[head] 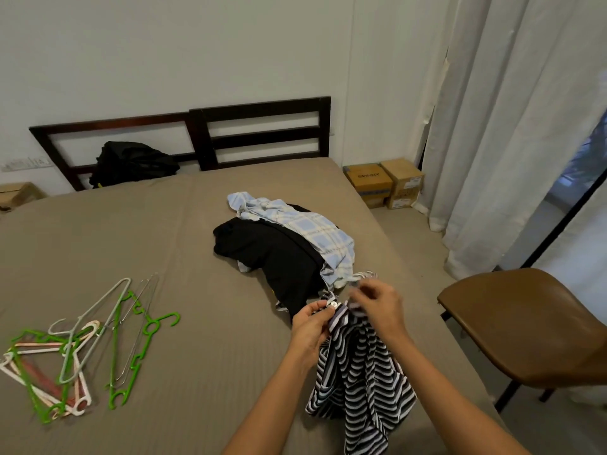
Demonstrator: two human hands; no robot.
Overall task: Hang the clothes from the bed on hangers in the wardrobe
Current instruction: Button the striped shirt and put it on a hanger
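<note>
Both my hands hold up a black-and-white striped garment (359,376) over the right side of the bed (197,421). My left hand (312,323) pinches its top edge near a round button. My right hand (377,303) pinches the fabric just to the right. The garment hangs down below my hands. Behind it on the bed lie a black garment (276,254) and a light blue checked shirt (312,231). A heap of several hangers (82,349), green, white, pink and wire, lies on the bed's left side. No wardrobe is in view.
A brown chair (525,326) stands close to the bed's right edge. Cardboard boxes (384,182) sit on the floor by the white curtain (512,126). A black bag (131,162) leans on the dark headboard (259,133).
</note>
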